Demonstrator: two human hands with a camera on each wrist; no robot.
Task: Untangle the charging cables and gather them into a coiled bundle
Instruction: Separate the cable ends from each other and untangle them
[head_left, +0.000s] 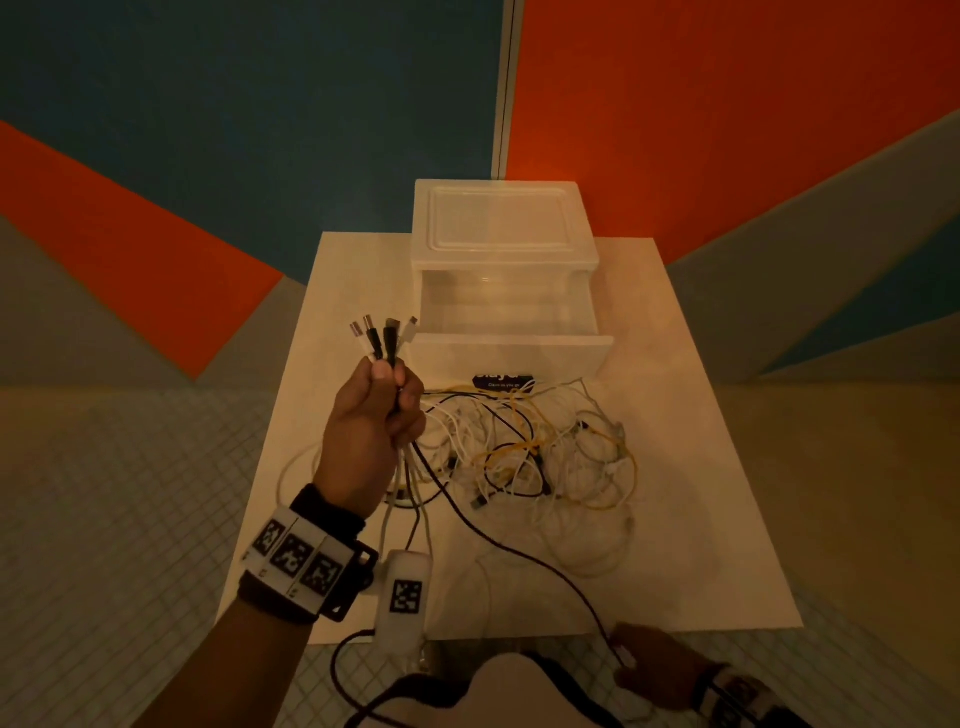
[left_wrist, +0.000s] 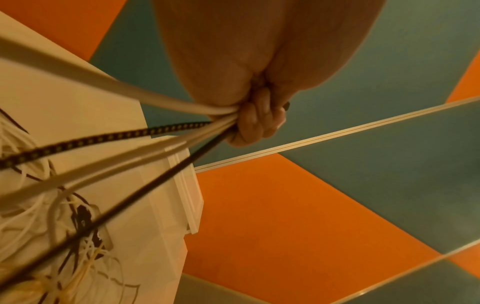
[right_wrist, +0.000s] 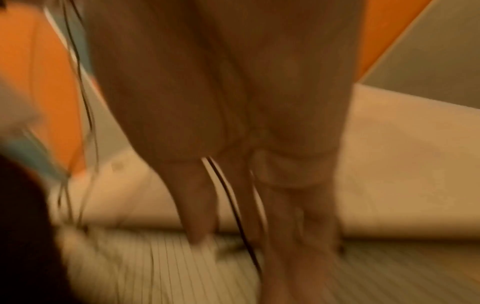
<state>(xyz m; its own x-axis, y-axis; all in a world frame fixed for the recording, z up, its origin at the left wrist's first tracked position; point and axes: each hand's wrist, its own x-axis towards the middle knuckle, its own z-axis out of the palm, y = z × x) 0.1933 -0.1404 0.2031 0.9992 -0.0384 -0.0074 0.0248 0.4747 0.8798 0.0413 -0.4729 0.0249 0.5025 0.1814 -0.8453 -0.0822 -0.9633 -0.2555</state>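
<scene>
Charging cables (head_left: 524, 457) are only partly sorted: the left hand (head_left: 371, 421) grips several plug ends upright in a fist, the right hand (head_left: 657, 670), blurred, seems to pinch one black cable (head_left: 519, 551) low; most remain tangled on the table (head_left: 717, 519), uncoiled

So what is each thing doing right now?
Left hand: gripping four cable ends, raised.
Right hand: low by the table edge, fingers on a dark cable.
Cable pile: tangled on the table.
Drawer: open.
</scene>
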